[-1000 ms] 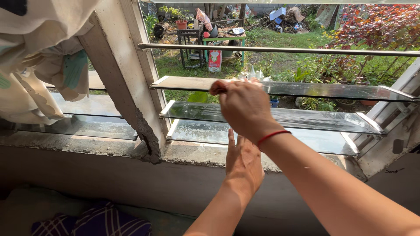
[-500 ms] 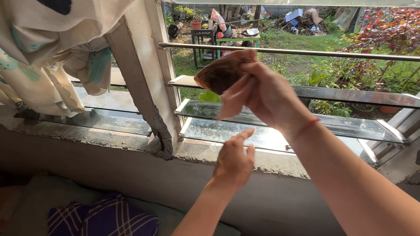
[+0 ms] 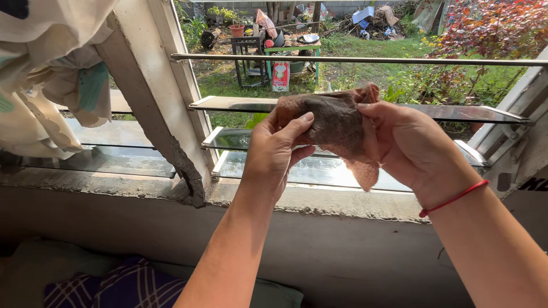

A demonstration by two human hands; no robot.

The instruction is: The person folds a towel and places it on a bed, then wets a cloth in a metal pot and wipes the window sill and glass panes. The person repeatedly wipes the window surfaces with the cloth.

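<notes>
- Holding a grubby brown cloth up in both hands, right in front of the glass louvre slats
- left hand pinches its left edge — thumb on top
- right hand grips the other side, red string bracelet on that wrist
- bunched curtain hangs far left

A tall white and red bag stands upright on the grass at twelve o'clock, just beside the green desk outside the window.
</notes>
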